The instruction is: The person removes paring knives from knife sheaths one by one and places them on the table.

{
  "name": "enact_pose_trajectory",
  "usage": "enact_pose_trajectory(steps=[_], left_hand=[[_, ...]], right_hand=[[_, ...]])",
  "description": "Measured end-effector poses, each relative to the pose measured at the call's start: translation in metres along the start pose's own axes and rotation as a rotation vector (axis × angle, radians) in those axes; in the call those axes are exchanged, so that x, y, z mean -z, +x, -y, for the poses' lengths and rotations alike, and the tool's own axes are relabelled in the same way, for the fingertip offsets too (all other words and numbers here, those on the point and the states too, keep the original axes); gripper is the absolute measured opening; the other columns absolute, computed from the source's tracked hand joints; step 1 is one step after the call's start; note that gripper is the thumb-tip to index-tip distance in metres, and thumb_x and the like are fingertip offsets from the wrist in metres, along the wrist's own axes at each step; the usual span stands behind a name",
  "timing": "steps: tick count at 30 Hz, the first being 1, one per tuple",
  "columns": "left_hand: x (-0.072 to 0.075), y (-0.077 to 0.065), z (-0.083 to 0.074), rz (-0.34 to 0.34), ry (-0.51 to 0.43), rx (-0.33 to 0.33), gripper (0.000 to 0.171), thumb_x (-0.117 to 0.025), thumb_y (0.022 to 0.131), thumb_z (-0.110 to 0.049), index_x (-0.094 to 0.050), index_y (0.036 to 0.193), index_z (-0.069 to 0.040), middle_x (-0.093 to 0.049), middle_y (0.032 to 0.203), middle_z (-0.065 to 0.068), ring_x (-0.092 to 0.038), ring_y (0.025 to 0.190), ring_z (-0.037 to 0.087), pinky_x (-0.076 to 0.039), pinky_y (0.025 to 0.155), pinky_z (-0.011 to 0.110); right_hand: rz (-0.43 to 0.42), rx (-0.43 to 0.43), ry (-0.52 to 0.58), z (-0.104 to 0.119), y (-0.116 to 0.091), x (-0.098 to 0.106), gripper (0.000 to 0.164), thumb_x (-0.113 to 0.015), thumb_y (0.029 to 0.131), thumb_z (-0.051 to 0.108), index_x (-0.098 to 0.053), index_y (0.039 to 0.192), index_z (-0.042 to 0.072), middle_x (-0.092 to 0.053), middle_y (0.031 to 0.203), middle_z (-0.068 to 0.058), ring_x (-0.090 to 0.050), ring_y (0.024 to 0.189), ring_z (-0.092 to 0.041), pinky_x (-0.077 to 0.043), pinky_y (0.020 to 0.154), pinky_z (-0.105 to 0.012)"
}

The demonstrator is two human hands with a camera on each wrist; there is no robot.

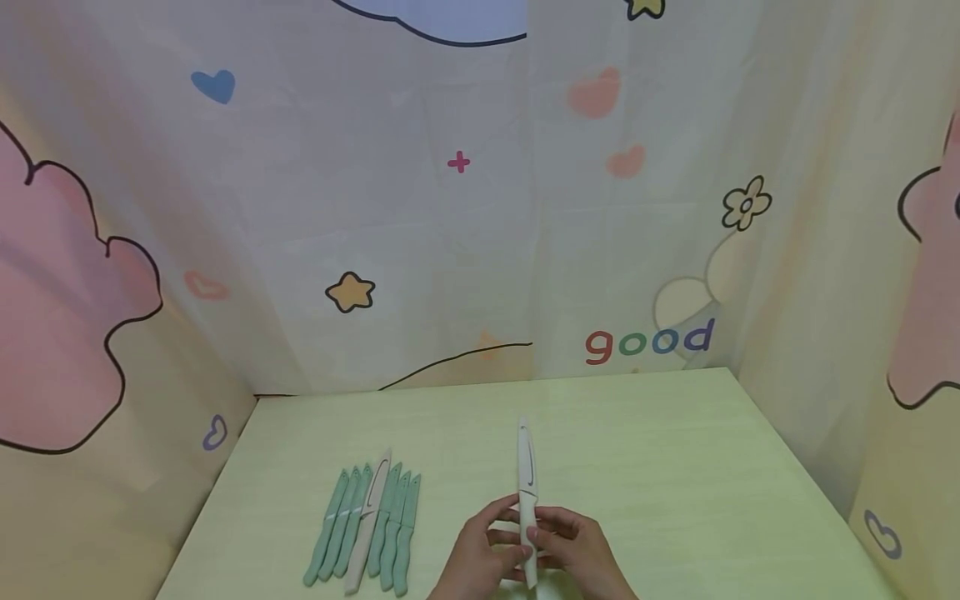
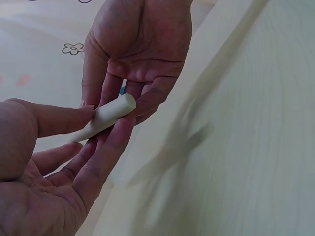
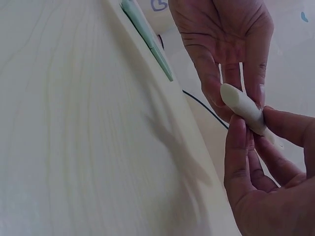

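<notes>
A cream-white knife (image 1: 527, 467), apparently in a slotted sheath, points away from me above the table. My left hand (image 1: 480, 546) pinches its handle from the left between thumb and fingers. From the other side, my right hand (image 1: 581, 550) also pinches the handle. The handle's rounded butt (image 2: 112, 114) faces the left wrist camera, with both hands' fingertips around it. In the right wrist view the handle (image 3: 243, 105) is likewise between the two hands. The hands cover part of the handle in the head view.
Left of the hands, several green knives (image 1: 352, 521) lie side by side on the pale table (image 1: 675, 467). Among them lies a longer beige knife (image 1: 365, 533). A printed curtain (image 1: 450, 250) encloses the back and sides. A dark cord (image 3: 206, 108) runs beyond the table edge.
</notes>
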State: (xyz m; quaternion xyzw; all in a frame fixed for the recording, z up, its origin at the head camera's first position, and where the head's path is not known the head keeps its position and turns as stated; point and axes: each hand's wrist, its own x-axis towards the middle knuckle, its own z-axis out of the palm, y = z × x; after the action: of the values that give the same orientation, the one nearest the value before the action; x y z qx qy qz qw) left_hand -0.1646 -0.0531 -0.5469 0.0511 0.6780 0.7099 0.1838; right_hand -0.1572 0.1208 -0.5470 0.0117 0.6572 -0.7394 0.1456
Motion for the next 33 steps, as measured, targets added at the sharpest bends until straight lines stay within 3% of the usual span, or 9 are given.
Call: enact_pose_trajectory(steps=[5,9,13,18,27,33], left_hand=[[0.007,0.002,0.000,0.034,-0.007,-0.020,0.058,-0.069,0.085,0.000,-0.050,0.137,-0.015,-0.054,0.117,0.013,-0.062,0.095,0.023,-0.062,0.066,0.042],[0.014,0.005,-0.002,0.036,0.019,-0.074,0.051,-0.064,0.091,-0.006,-0.048,0.139,-0.006,-0.056,0.116,0.015,-0.063,0.094,0.024,-0.061,0.074,0.043],[0.017,0.012,-0.005,-0.009,0.057,-0.116,0.046,-0.062,0.094,-0.014,-0.049,0.137,-0.001,-0.060,0.112,0.015,-0.064,0.092,0.022,-0.060,0.079,0.043],[0.018,0.024,-0.013,-0.075,0.049,-0.115,0.042,-0.062,0.095,-0.022,-0.054,0.132,-0.002,-0.063,0.108,0.014,-0.063,0.092,0.021,-0.060,0.080,0.040],[0.014,0.045,-0.028,-0.100,0.062,-0.113,0.035,-0.065,0.093,-0.019,-0.061,0.124,-0.003,-0.062,0.104,0.013,-0.064,0.090,0.020,-0.060,0.079,0.035],[0.011,0.048,-0.040,-0.116,0.063,-0.110,0.032,-0.065,0.092,-0.011,-0.062,0.120,0.002,-0.062,0.100,0.014,-0.063,0.087,0.021,-0.060,0.077,0.034]], right_hand=[[0.005,0.017,0.012,0.002,-0.002,-0.001,0.046,-0.068,0.091,0.017,-0.055,0.127,-0.009,-0.069,0.103,-0.010,-0.064,0.090,-0.026,-0.061,0.073,-0.038],[0.002,0.022,0.006,0.003,-0.003,-0.001,0.046,-0.068,0.091,0.016,-0.055,0.127,-0.010,-0.068,0.104,-0.012,-0.064,0.091,-0.026,-0.061,0.073,-0.037],[-0.006,0.009,-0.010,0.004,-0.003,-0.002,0.047,-0.070,0.090,0.017,-0.056,0.125,-0.009,-0.069,0.105,-0.011,-0.064,0.091,-0.024,-0.061,0.073,-0.037],[-0.012,0.003,-0.022,0.001,-0.002,-0.001,0.047,-0.070,0.089,0.018,-0.057,0.124,-0.009,-0.068,0.105,-0.011,-0.063,0.090,-0.022,-0.061,0.074,-0.038],[-0.003,-0.002,-0.012,0.000,-0.003,-0.002,0.046,-0.071,0.088,0.019,-0.058,0.123,-0.009,-0.069,0.105,-0.011,-0.063,0.087,-0.023,-0.061,0.072,-0.036],[0.012,0.015,-0.007,0.000,-0.005,-0.002,0.045,-0.071,0.088,0.017,-0.058,0.121,-0.010,-0.070,0.101,-0.012,-0.063,0.086,-0.023,-0.061,0.070,-0.036]])
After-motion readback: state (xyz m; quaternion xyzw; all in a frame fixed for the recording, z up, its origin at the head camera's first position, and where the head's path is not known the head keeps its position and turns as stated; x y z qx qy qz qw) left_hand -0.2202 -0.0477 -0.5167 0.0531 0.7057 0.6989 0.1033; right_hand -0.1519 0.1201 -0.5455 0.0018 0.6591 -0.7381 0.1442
